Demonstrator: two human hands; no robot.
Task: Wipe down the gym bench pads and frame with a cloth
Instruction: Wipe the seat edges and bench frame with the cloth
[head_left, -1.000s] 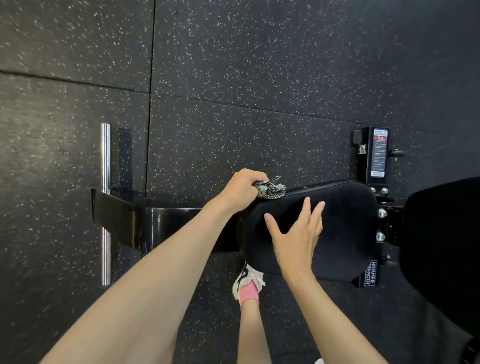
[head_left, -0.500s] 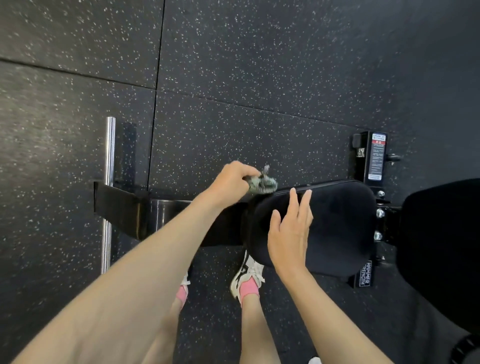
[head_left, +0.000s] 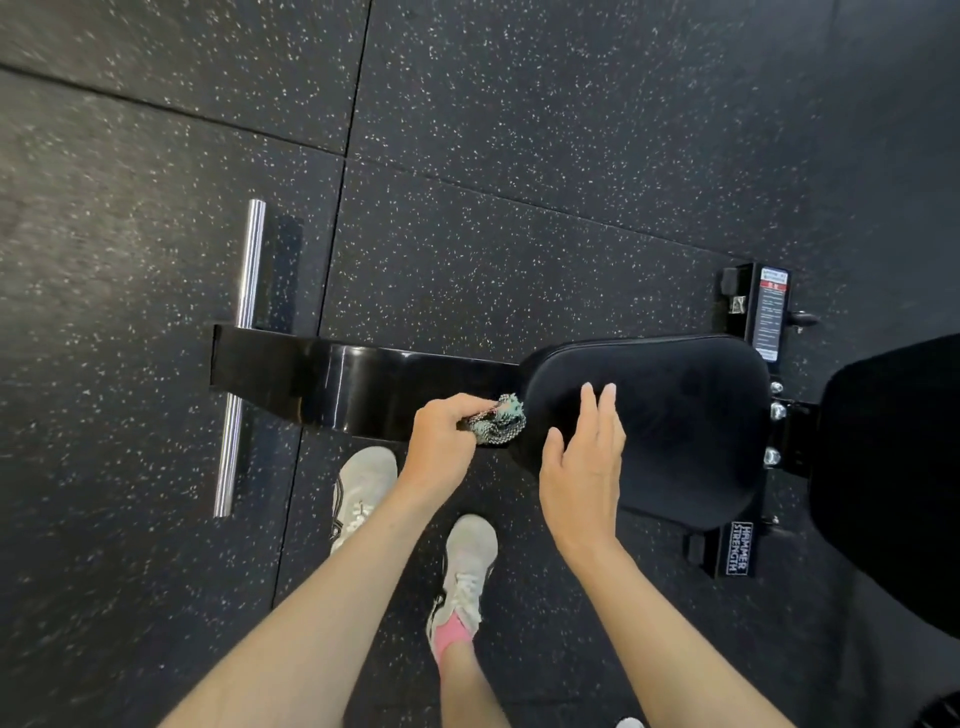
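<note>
My left hand (head_left: 441, 441) is curled round a bunched, speckled cloth (head_left: 496, 427), pinching it between thumb and fingers. The cloth sits against the left end of the seat pad (head_left: 665, 415), right where the pad meets the glossy black frame beam (head_left: 353, 387).

My right hand (head_left: 584, 467) is over the near left part of the seat pad, fingers straight and close together, thumb held out to the side. I cannot tell whether the palm touches the pad.

The frame beam runs off to the left of the seat pad, and a chrome bar (head_left: 241, 358) crosses its far end, well apart from the pad. To the right of the seat pad, past a row of bolts (head_left: 777, 410), lies the back pad (head_left: 893, 467). A label plate (head_left: 769, 312) stands just beyond the seat pad's far right corner.

On the near side of the seat pad, my two pale shoes (head_left: 361, 493) stand on the speckled floor (head_left: 519, 156), and a pink sock (head_left: 449, 636) shows at one ankle.
</note>
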